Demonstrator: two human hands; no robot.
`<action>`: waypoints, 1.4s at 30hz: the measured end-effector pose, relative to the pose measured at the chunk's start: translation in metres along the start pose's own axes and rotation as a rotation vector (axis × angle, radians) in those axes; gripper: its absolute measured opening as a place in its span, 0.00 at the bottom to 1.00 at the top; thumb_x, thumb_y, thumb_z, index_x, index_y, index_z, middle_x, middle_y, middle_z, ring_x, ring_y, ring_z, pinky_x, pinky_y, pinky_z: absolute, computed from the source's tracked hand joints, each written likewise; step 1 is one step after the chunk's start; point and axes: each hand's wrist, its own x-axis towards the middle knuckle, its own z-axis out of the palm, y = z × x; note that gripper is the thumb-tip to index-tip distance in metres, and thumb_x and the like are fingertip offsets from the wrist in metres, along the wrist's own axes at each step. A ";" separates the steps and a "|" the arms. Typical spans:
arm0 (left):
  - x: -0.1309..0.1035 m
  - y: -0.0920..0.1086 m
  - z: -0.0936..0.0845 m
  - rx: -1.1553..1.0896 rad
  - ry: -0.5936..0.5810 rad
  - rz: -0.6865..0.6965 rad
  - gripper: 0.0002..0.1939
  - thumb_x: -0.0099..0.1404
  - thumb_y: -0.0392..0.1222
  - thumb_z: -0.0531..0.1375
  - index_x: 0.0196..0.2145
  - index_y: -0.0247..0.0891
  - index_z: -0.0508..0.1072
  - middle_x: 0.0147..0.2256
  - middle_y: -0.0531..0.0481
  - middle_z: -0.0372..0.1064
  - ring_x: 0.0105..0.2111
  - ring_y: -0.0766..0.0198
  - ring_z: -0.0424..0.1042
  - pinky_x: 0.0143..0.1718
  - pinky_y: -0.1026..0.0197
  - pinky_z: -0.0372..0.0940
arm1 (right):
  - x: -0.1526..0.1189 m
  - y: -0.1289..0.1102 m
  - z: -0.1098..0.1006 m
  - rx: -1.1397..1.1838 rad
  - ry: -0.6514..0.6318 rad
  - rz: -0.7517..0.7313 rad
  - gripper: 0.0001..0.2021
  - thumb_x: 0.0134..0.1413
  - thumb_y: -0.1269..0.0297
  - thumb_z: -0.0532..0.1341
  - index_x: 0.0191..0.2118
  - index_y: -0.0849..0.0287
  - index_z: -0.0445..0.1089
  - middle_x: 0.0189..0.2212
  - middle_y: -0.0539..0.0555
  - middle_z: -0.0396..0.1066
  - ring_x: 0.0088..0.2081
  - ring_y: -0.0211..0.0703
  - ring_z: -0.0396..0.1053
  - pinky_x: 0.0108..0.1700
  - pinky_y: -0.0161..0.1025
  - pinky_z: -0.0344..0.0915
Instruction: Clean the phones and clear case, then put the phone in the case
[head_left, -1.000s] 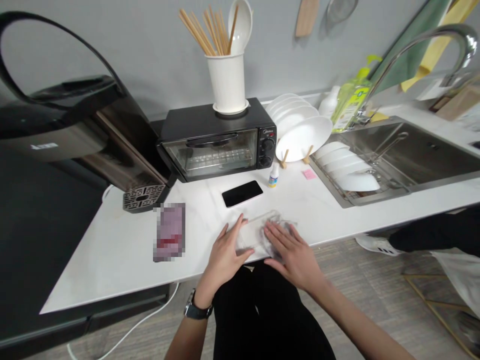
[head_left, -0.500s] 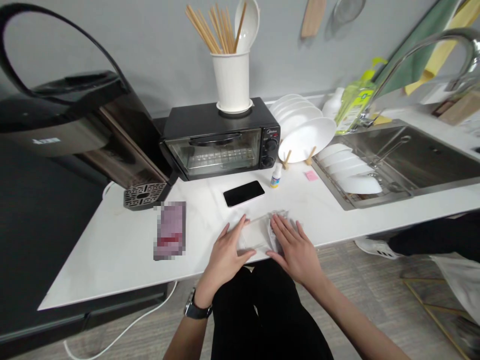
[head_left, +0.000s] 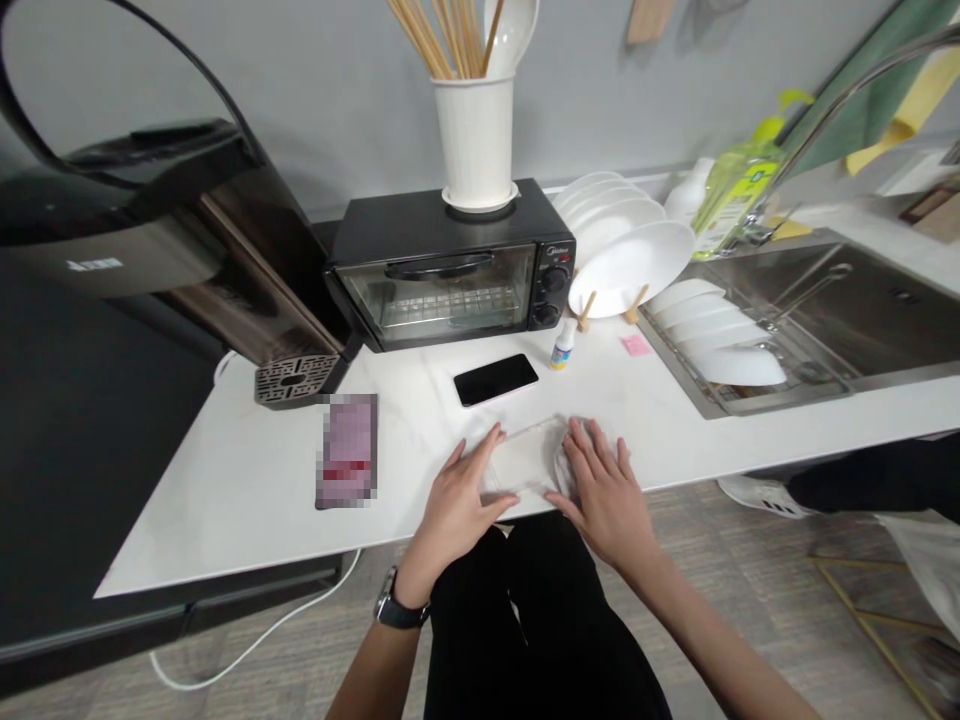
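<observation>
A flat, see-through plastic package lies on the white counter close to its front edge. Its wrapping is crumpled at the right end; whether anything is inside, I cannot tell. My left hand spans the package's left end, thumb at the near edge and fingertips at the far edge. Over the crumpled right end rests my right hand, fingers pressed onto the plastic and thumb low on the near side. A black-screened phone lies just beyond the package. Near it stands a small white bottle with a coloured label.
Behind are a black toaster oven, a white chopstick holder and racked plates. A dark appliance and a blurred purple item are left. A pink note and a sink with bowls are right.
The view has shifted slightly, so the counter items sit a little differently in the picture. My right hand has moved slightly rightward from my left, and more of the plastic shows between them.
</observation>
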 end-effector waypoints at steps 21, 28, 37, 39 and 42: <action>-0.001 -0.007 0.002 0.015 -0.021 0.015 0.53 0.67 0.35 0.65 0.78 0.51 0.37 0.74 0.45 0.56 0.72 0.53 0.62 0.77 0.40 0.48 | 0.019 -0.069 0.009 0.125 -0.038 -0.185 0.50 0.69 0.36 0.54 0.77 0.76 0.41 0.76 0.73 0.46 0.77 0.62 0.45 0.74 0.62 0.54; 0.001 0.000 0.001 0.016 -0.029 -0.018 0.53 0.68 0.42 0.67 0.77 0.55 0.37 0.72 0.51 0.61 0.71 0.55 0.62 0.78 0.41 0.45 | 0.009 -0.004 0.000 0.043 0.010 -0.030 0.49 0.70 0.36 0.53 0.79 0.69 0.37 0.75 0.71 0.49 0.76 0.65 0.50 0.72 0.66 0.54; 0.000 -0.003 0.002 0.056 -0.036 -0.008 0.55 0.66 0.34 0.64 0.77 0.52 0.34 0.73 0.46 0.56 0.72 0.54 0.60 0.77 0.40 0.45 | 0.006 -0.065 0.004 0.163 -0.041 -0.191 0.51 0.68 0.35 0.55 0.78 0.73 0.41 0.76 0.70 0.48 0.77 0.59 0.46 0.74 0.59 0.56; 0.000 0.001 0.001 0.036 -0.034 -0.016 0.55 0.66 0.36 0.66 0.77 0.54 0.35 0.72 0.49 0.60 0.72 0.55 0.60 0.77 0.40 0.44 | -0.008 -0.041 -0.003 0.128 -0.033 -0.157 0.49 0.69 0.36 0.54 0.79 0.68 0.39 0.76 0.68 0.50 0.77 0.59 0.49 0.73 0.60 0.56; 0.001 0.003 0.000 0.027 -0.038 -0.011 0.54 0.67 0.40 0.68 0.77 0.55 0.36 0.71 0.49 0.61 0.72 0.54 0.61 0.77 0.39 0.44 | -0.006 -0.009 -0.003 0.039 0.018 -0.028 0.48 0.71 0.38 0.53 0.79 0.66 0.35 0.75 0.68 0.51 0.76 0.62 0.50 0.72 0.65 0.54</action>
